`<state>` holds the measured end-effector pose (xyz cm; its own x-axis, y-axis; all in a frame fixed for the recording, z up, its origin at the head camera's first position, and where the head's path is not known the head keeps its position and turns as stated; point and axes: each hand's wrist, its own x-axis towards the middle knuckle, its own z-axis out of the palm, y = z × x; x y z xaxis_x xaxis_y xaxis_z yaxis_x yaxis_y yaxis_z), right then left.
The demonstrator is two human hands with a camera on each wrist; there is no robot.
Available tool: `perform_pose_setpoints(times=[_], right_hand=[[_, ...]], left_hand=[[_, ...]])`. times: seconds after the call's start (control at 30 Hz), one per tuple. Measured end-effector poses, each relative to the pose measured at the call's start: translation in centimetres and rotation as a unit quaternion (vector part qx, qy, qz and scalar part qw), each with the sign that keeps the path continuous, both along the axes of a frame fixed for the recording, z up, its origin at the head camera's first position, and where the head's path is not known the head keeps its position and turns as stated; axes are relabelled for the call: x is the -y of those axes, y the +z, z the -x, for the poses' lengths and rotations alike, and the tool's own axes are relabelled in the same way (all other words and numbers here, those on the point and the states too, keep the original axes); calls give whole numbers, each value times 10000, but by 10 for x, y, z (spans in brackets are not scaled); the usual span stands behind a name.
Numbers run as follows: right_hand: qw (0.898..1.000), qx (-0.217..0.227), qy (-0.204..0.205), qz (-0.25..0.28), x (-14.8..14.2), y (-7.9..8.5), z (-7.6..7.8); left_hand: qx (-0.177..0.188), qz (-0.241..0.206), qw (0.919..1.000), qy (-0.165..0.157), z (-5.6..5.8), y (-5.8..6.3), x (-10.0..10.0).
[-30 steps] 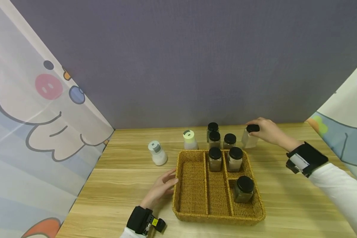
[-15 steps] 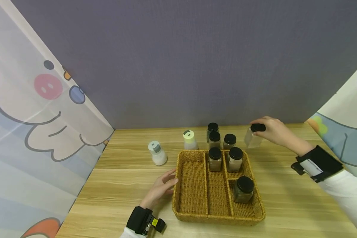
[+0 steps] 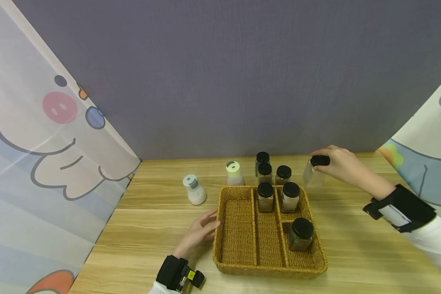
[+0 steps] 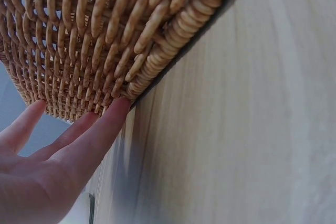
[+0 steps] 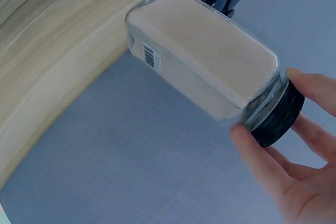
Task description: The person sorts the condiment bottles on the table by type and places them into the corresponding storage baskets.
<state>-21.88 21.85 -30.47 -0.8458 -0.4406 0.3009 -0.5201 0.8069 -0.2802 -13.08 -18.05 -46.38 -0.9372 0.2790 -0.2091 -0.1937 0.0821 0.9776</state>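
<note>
My right hand (image 3: 341,164) pinches a square glass jar (image 5: 202,51) by its black lid (image 5: 280,113), to the right of the basket's far corner. In the right wrist view the jar is filled with something pale, and a barcode label shows on one side. My left hand (image 3: 195,234) rests its fairly straight fingertips against the left side of a woven wicker basket (image 3: 270,268), seen close up in the left wrist view. Inside the basket stand a dark-filled jar (image 3: 300,237) at front right and two more black-lidded jars, one (image 3: 266,198) in the middle section and one (image 3: 290,198) at back right.
Behind the basket stand three black-lidded jars, one (image 3: 283,174) nearest the right hand. A yellow-topped shaker (image 3: 234,174) and a grey-topped shaker (image 3: 194,190) are farther left. A grey panel (image 3: 220,81) closes off the back of the wooden table (image 3: 150,228).
My right hand has moved a little to the right and nearer with the jar in its grip. The left hand and the basket have stayed where they were.
</note>
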Motion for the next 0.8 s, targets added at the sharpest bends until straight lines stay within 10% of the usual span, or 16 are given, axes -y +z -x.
perform_pose_setpoints(times=[0.8], right_hand=[[9994,262,-91,-183,14,17,-29]], left_hand=[[-22,183,9998,20,0,-1,-1]])
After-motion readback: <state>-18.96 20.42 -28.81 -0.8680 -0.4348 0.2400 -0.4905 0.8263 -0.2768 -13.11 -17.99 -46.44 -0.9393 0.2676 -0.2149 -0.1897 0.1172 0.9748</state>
